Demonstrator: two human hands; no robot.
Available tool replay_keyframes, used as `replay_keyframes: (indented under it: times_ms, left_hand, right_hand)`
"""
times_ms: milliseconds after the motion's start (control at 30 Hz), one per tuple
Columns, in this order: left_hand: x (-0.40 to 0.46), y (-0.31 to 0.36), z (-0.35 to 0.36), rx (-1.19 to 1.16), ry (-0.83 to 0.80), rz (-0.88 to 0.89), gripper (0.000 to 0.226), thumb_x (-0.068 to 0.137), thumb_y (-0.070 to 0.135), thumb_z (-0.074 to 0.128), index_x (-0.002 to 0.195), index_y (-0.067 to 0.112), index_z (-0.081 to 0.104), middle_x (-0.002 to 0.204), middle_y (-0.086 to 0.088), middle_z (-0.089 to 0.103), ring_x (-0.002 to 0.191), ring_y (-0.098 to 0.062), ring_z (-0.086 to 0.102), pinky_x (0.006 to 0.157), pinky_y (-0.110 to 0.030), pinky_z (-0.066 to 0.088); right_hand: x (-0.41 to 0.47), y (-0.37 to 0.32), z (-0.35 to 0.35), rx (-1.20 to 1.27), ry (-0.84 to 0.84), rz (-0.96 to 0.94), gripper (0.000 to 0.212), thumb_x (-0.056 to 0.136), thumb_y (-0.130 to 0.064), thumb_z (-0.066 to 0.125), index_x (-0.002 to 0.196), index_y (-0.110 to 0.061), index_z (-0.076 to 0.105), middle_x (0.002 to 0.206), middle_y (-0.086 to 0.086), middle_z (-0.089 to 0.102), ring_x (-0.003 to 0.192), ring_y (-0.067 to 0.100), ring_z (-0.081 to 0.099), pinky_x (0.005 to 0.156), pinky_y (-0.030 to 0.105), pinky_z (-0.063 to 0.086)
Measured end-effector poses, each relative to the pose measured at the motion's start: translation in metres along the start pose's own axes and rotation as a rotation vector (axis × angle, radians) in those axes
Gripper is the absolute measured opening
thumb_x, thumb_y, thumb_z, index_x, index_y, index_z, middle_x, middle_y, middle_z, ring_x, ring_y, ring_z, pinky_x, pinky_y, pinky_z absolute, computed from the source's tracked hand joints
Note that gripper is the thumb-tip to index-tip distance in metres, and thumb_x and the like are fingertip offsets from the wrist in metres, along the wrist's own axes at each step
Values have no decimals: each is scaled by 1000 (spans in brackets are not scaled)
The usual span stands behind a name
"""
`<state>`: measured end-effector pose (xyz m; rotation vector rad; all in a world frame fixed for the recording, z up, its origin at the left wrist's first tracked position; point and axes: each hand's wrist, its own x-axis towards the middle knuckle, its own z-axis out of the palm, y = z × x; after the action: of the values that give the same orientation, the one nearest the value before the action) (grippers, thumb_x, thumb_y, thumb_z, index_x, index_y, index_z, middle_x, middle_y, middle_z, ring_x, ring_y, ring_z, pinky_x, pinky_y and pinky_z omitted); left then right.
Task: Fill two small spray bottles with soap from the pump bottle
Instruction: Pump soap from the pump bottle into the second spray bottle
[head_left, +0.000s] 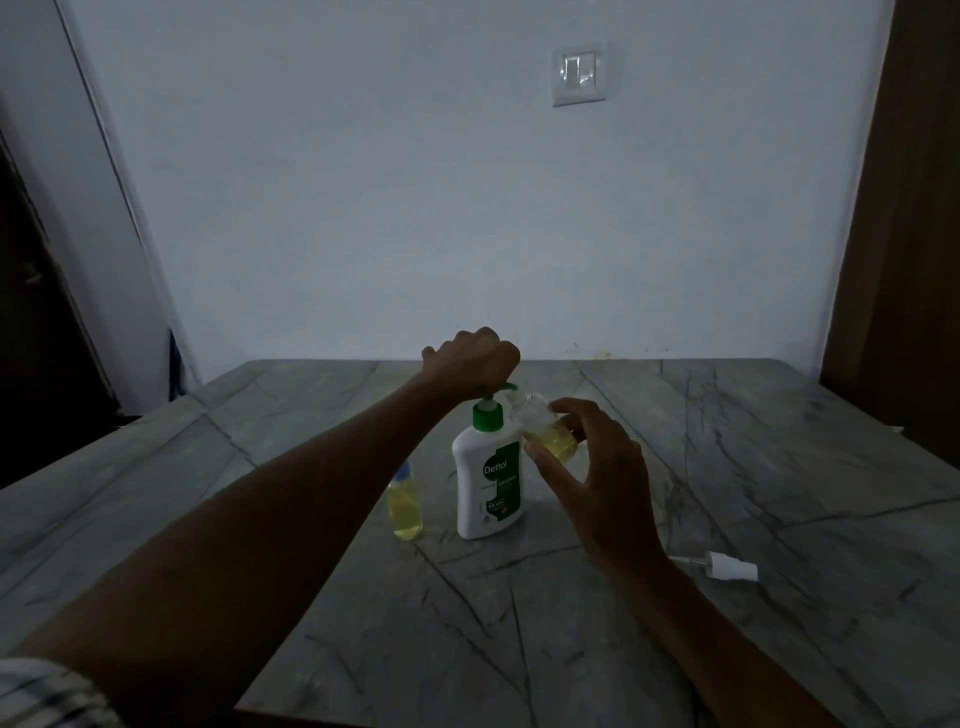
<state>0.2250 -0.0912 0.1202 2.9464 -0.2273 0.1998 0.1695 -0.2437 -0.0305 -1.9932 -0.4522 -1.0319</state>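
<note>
We're on bottle two of two. Our left hand (475, 361) sits fisted on the pump head of the pump bottle (488, 475), which stands upright at table centre; whether the head is pressed down we can't tell. Our right hand (597, 483) pinches the open spray bottle (545, 428) between thumb and fingers, tilted, at 1 o'clock from the pump bottle, mouth right under the green nozzle. Yellow soap fills roughly its lower half, so we judge it part full.

The other spray bottle (404, 504) stands upright just beside the pump bottle at 9 o'clock, yellow nearly to the neck, a pale cap on top. We judge that one done.

A loose white sprayer top (730, 566) lies on its side on the table (805, 441), well apart at 4 o'clock.

Left to do, by our read: more strokes to top up the held bottle, then refit that sprayer top.
</note>
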Motion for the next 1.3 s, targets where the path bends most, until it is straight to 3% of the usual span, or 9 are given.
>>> replay_keyframes:
  times_ms: [200, 400, 467, 600, 733, 867, 1000, 1167, 1300]
  left_hand:
    - [5, -6, 9, 58, 66, 25, 17, 97, 21, 45, 83, 16, 52, 103, -4, 50, 93, -26, 49, 85, -49, 33]
    - [5, -4, 7, -10, 107, 7, 22, 95, 23, 43, 76, 14, 50, 98, -5, 53, 84, -22, 50, 86, -48, 31]
    - [4, -4, 5, -75, 105, -16, 24, 88, 29, 42, 82, 11, 57, 97, -5, 58, 87, -23, 52, 87, -47, 32]
    - [3, -1, 2, -45, 70, 5, 28, 69, 36, 31, 74, 15, 49, 95, -4, 56, 85, -23, 53, 86, -48, 33]
    - [3, -2, 6, 53, 73, 39, 25, 76, 37, 31, 71, 17, 45, 96, -4, 52, 87, -25, 51, 88, -52, 33]
    - [-1, 0, 5, 126, 45, 60, 25, 68, 38, 26, 69, 18, 40, 97, -6, 49, 88, -28, 50, 88, -53, 32]
    - [0, -1, 6, 27, 62, 25, 22, 80, 36, 36, 73, 17, 45, 95, -5, 52, 85, -25, 50, 87, -50, 33]
    - [1, 0, 1, -54, 38, 20, 27, 67, 36, 32, 73, 16, 50, 97, -4, 62, 92, -27, 58, 84, -49, 37]
    - [3, 0, 4, 1, 31, 24, 25, 73, 37, 32, 72, 18, 49, 98, -4, 59, 95, -28, 57, 85, -50, 37]
  right_hand:
    - [0, -2, 0, -5, 18, -2, 50, 89, -61, 60, 128, -30, 53, 116, -12, 63, 99, 2, 59, 89, 45, 54]
    - [0, -1, -1, 17, -13, 10, 50, 90, -63, 59, 129, -32, 52, 116, -13, 63, 100, 4, 60, 89, 46, 53]
    - [0, 0, 0, 31, -17, 22, 53, 89, -65, 58, 128, -31, 54, 116, -12, 64, 100, 6, 61, 88, 47, 54]
    - [0, 0, -1, 35, -8, 25, 52, 88, -65, 58, 127, -32, 54, 115, -12, 64, 99, 5, 60, 88, 47, 53]
    - [0, 1, 0, 41, -11, 29, 50, 89, -64, 59, 127, -33, 53, 114, -14, 63, 100, 3, 59, 90, 47, 52]
    - [1, 1, 0, 43, -15, 30, 49, 89, -62, 61, 127, -33, 53, 115, -14, 64, 100, 5, 60, 88, 47, 53]
    - [1, -2, -1, 31, -5, 32, 51, 89, -65, 58, 128, -33, 52, 115, -15, 63, 99, 4, 60, 90, 48, 53]
    - [1, -4, -2, 42, -9, 18, 52, 90, -66, 58, 129, -33, 52, 115, -17, 63, 98, 1, 61, 90, 47, 54]
    - [1, -7, -4, 62, -3, 22, 52, 89, -66, 58, 129, -32, 53, 113, -16, 63, 97, 1, 61, 89, 47, 54]
